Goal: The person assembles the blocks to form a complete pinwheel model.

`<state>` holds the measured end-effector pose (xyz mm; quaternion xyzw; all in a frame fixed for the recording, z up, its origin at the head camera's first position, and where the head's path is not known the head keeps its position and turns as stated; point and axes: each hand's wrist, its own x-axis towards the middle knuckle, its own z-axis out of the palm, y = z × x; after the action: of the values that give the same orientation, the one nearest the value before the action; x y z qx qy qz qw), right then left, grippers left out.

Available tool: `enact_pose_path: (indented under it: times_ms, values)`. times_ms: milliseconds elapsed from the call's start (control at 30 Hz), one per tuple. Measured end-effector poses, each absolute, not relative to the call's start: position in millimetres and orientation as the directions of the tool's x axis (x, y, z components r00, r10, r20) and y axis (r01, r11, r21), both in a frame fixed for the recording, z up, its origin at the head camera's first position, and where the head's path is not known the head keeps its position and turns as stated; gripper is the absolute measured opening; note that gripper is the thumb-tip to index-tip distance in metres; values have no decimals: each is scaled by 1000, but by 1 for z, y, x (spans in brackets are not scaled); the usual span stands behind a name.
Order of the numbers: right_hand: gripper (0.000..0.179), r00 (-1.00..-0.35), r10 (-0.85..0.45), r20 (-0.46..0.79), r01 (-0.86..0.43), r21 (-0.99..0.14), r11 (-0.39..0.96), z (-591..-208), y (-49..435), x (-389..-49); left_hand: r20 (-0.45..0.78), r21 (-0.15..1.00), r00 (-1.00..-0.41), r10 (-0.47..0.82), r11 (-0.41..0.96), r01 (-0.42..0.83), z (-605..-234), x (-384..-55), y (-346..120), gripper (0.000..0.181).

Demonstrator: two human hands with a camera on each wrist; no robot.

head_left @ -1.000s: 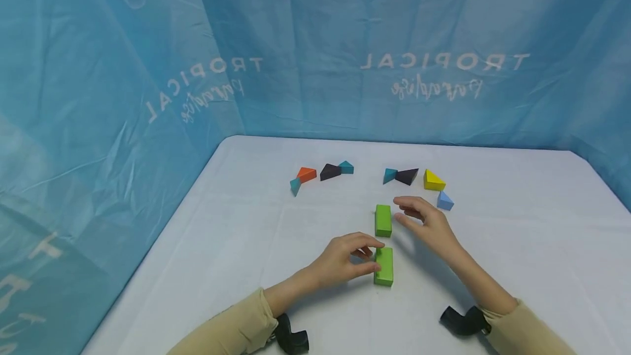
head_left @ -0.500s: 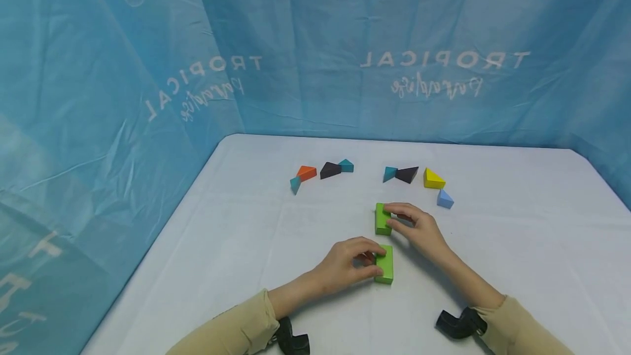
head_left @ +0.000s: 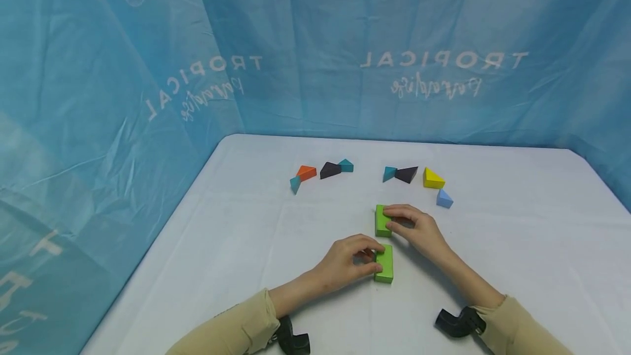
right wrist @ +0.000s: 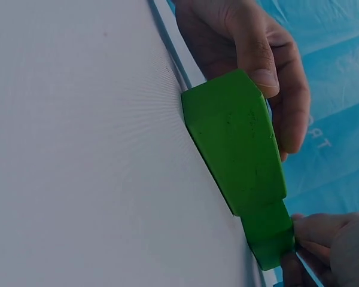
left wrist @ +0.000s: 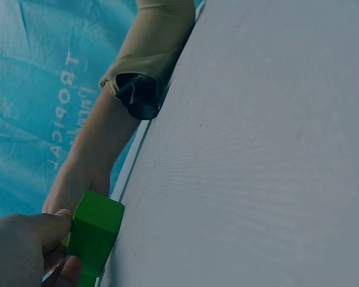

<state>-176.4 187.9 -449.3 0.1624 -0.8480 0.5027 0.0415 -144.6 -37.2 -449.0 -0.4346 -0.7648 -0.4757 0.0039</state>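
Observation:
Two bright green rectangular blocks lie in line on the white table. My left hand (head_left: pixel 347 259) grips the nearer green block (head_left: pixel 388 267) from its left side, index fingertip by the far end and thumb closer to me. From the right, my right hand (head_left: pixel 419 230) holds the farther green block (head_left: pixel 382 225) with thumb and index finger. A narrow strip of tabletop shows between the blocks in the head view. In the right wrist view the nearer block (right wrist: pixel 233 143) looms large and overlaps the farther block (right wrist: pixel 270 233).
Farther back on the table (head_left: pixel 517 223) are an orange block (head_left: pixel 307 173), a black block (head_left: pixel 331 171), another black block (head_left: pixel 407 175), a yellow block (head_left: pixel 433 179), a light blue block (head_left: pixel 444 199) and several small teal ones. Blue printed curtains (head_left: pixel 305 43) hang behind.
My right hand has come left from beside the farther green block and taken hold of it. The nearer block has shifted slightly away from me with my left hand, narrowing the gap.

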Motion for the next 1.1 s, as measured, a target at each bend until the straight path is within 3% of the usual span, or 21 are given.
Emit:
enact_pose_path:
  times_ms: [367, 700, 1100]
  values:
    - [27, -944, -237, 231, -314, -852, 418, -447, 181, -164, 436, 704, -617, 656, 179, 687, -448, -144, -38, 32]
    - [25, -945, -245, 215, -303, -857, 418, -416, 172, -144, 451, 701, -599, 662, 152, 696, -449, -145, -38, 31]
    - [26, -944, -239, 228, -309, -864, 398, -447, 182, -155, 443, 683, -600, 666, 184, 707, -448, -146, -39, 32]
